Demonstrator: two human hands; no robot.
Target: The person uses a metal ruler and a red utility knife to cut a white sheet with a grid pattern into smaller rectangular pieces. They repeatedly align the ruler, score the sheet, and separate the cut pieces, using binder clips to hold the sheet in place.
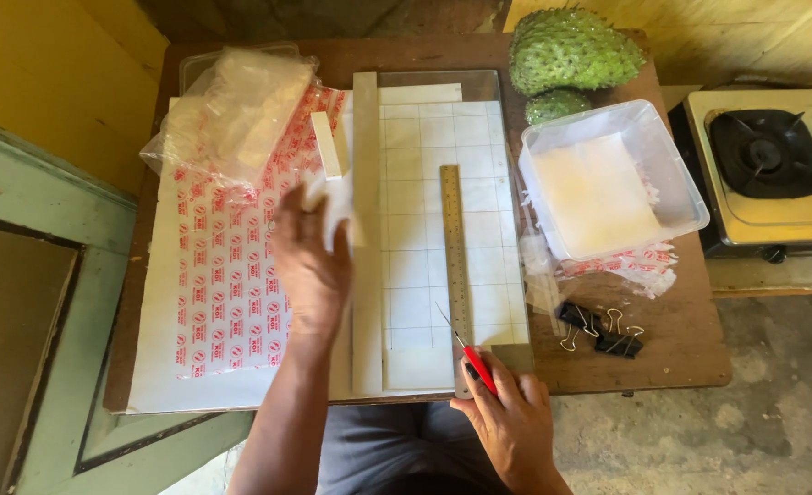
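Down on the wooden counter [672,348], the left hand [310,261] lies on a long pale strip [367,275] that runs up a white gridded sheet [415,229], its fingers [289,206] curled around a small scrap of white material [333,203]. The right hand [507,412] pinches a thin red-handled blade [473,359] between its fingers, the point set on the sheet just beside the near end of a metal ruler [455,257]. Left of the sheet lies red-printed plastic wrap [227,284] with a clear bag [232,115] on it. To the right stand a clear plastic tub [681,170], 2 black binder clips [598,330], 2 green spiky fruits [571,50] and a gas stove [768,156].
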